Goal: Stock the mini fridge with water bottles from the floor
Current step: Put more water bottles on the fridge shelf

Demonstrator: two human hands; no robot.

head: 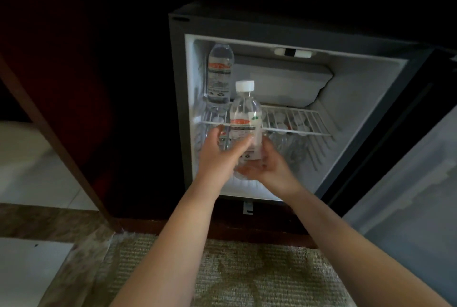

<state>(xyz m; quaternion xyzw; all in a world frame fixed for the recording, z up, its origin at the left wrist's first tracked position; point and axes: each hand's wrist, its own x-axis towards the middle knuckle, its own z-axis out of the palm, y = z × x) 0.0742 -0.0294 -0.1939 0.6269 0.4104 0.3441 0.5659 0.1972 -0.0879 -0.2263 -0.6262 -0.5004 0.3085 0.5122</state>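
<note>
At frame centre, left hand [220, 151] and right hand [268, 166] close their fingers around an upright water bottle [245, 119] before the open mini fridge [358, 99]; a second bottle [220, 74] stands upper left on the wire shelf [296, 121].

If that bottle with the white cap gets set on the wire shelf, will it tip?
Possibly: the bottle is tall and narrow, and the wire shelf has gaps. It looks full, so probably heavy. Both hands support it near its base.

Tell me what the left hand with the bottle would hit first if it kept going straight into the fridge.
Probably the front edge of the wire shelf, right behind the held bottle gripped by the left hand; depth is uncertain.
</note>
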